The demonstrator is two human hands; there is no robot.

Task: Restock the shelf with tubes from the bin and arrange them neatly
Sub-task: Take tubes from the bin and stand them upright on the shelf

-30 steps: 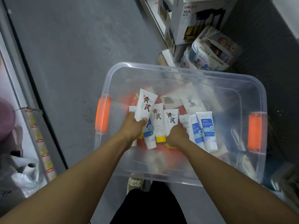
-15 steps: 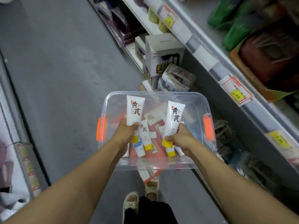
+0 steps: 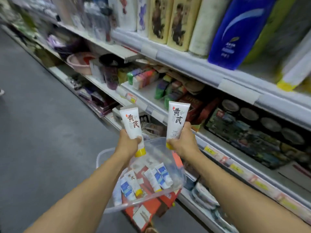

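White plastic with a yellow cap: that is the look of both tubes lifted above the bin, each held upright with its cap downward. The left hand has its grip curled around the lower part of the left tube, thumb pressed across the front just above the cap. The right hand has its grip wrapped around the lower part of the right tube, which stands a little higher and nearer the shelf. The two tubes are apart from each other, and neither touches the shelving. Below the forearms sits the clear bin, tilted in view, with more tubes lying inside: a white yellow-capped one and several white ones with blue labels, resting over red and white flat packs. To the right, the shelf tiers carry rolls of paper, a large blue pack, coloured sponges and dark boxed goods. The floor is grey.
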